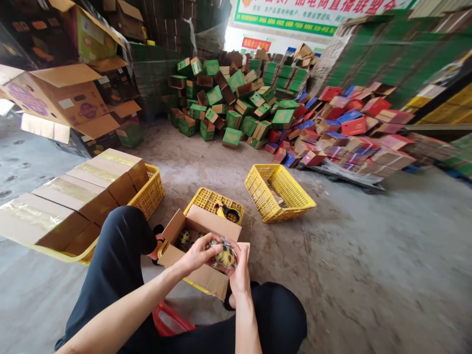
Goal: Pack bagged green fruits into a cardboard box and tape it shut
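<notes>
Between my knees stands an open cardboard box (212, 279), its flaps folded outward. Inside it, at the left, lie several yellow items with dark spots (184, 239). Over the box's right part I hold one rounded yellow item with dark spots, in clear plastic wrap (224, 256). My left hand (202, 253) closes on its left side, and my right hand (239, 268) wraps its right side. What the item is, I cannot make out. Just beyond the box, a yellow and black tape dispenser (227, 212) rests on a yellow plastic crate (202, 198).
Taped cardboard boxes (79, 179) fill a long yellow crate (157, 189) at left. Another yellow crate (298, 196) stands right of centre. Piles of green boxes (232, 137) and red and blue boxes (354, 126) lie behind. Something red (171, 319) shows beneath me.
</notes>
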Action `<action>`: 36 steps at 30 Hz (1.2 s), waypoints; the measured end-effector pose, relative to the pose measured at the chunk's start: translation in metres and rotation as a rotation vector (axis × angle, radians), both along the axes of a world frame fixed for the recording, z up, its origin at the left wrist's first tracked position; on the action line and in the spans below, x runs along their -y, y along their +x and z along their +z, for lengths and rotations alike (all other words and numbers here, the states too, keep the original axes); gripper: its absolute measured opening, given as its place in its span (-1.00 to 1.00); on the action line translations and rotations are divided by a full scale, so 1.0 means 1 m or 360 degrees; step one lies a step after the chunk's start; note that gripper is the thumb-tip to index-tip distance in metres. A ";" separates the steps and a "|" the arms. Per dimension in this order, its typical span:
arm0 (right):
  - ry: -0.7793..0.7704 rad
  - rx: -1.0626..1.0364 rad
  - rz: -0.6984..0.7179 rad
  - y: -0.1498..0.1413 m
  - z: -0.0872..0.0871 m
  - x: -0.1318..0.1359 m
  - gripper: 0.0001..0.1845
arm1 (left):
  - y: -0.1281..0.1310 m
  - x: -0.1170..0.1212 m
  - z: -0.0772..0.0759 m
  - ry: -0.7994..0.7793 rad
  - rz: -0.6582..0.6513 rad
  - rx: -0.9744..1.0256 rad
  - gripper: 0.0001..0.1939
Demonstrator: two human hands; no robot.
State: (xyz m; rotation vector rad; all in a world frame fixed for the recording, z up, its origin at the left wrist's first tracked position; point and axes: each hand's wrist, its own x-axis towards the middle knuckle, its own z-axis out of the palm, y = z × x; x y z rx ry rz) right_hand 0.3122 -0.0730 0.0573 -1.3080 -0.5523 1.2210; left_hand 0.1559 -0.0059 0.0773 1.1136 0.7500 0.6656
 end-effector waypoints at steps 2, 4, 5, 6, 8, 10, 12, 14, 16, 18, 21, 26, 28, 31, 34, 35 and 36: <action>-0.0061 -0.0127 0.0062 0.002 -0.002 0.000 -0.09 | -0.002 -0.004 -0.001 -0.0188 0.0089 0.0044 -0.37; -0.0051 -0.0101 0.0048 0.004 -0.001 -0.001 -0.06 | -0.006 -0.008 -0.003 -0.0345 0.0173 0.0085 -0.36; -0.0006 -0.0029 0.0038 0.005 0.000 -0.001 -0.07 | -0.007 -0.010 -0.004 -0.0406 0.0218 0.0093 -0.35; 0.0058 0.0061 0.0033 0.005 0.003 -0.001 -0.10 | -0.008 -0.012 -0.005 -0.0457 0.0263 0.0089 -0.34; 0.0187 0.0237 0.0068 0.006 0.010 -0.002 -0.15 | -0.009 -0.014 -0.007 -0.0532 0.0317 0.0075 -0.34; 0.0238 0.0337 0.0130 0.005 0.016 -0.003 -0.23 | -0.009 -0.013 -0.008 -0.0585 0.0295 0.0069 -0.36; 0.0203 0.0337 0.0118 0.003 0.021 -0.003 -0.36 | -0.009 -0.009 -0.006 -0.0643 0.0204 0.0049 -0.37; 0.0129 0.0299 0.0027 0.002 0.023 -0.004 -0.40 | -0.011 -0.005 -0.002 -0.0669 0.0120 0.0016 -0.31; 0.0072 0.0280 -0.0072 0.000 0.022 -0.003 -0.41 | -0.013 -0.002 0.003 -0.0579 0.0079 0.0047 -0.26; 0.0020 0.0294 -0.0118 0.000 0.020 -0.002 -0.43 | -0.014 -0.001 0.006 -0.0392 0.0028 0.0140 -0.23; -0.0059 0.0298 -0.0105 -0.001 0.016 -0.001 -0.43 | -0.014 -0.004 0.005 -0.0233 -0.0111 0.0186 -0.28; -0.0099 0.0303 -0.0022 0.002 0.012 -0.004 -0.40 | -0.013 -0.009 -0.004 -0.0268 0.0003 0.0019 -0.30; -0.0062 0.0296 0.0002 0.003 0.011 -0.005 -0.39 | -0.013 -0.010 -0.008 -0.0283 0.0040 -0.0004 -0.29; -0.0048 0.0251 0.0059 0.003 0.012 -0.005 -0.34 | -0.013 -0.010 -0.012 -0.0350 0.0051 -0.0010 -0.26; -0.0036 0.0189 0.0171 0.002 0.014 -0.004 -0.29 | -0.013 -0.011 -0.015 -0.0376 0.0070 -0.0007 -0.26; -0.0015 0.0175 0.0183 0.001 0.015 -0.004 -0.28 | -0.012 -0.011 -0.016 -0.0377 0.0070 -0.0008 -0.26; 0.0005 0.0164 0.0180 0.000 0.016 -0.004 -0.28 | -0.012 -0.011 -0.016 -0.0381 0.0063 -0.0008 -0.27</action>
